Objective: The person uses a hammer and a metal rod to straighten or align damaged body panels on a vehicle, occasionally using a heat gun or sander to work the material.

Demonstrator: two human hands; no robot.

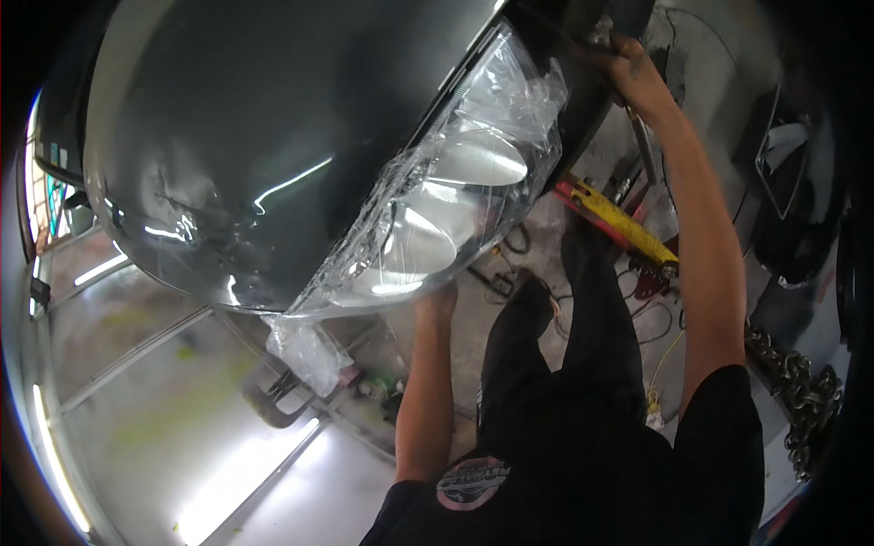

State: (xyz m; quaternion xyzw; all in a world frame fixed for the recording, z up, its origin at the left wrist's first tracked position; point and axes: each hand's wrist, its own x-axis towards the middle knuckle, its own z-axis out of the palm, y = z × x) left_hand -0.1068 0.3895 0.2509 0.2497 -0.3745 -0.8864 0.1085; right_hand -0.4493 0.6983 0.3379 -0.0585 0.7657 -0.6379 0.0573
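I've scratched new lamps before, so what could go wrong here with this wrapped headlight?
The left hand props the headlight only from its lower edge, so the headlight could slip on the loose plastic wrap. The right hand works in the dark gap beside the glossy car body; a slip there might mark the paint. Tools and cables on the floor below could trip the person.

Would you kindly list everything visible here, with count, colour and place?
car hood: one, dark glossy, upper left
headlight: one, clear, wrapped in plastic film, centre
loose plastic film: one piece, clear, hanging below the headlight
yellow and red tool: one, on the floor, right of centre
chain: one, grey metal, lower right
cables: several, dark and yellow, on the floor
left hand: under the headlight's lower edge
right hand: raised at the headlight's upper end
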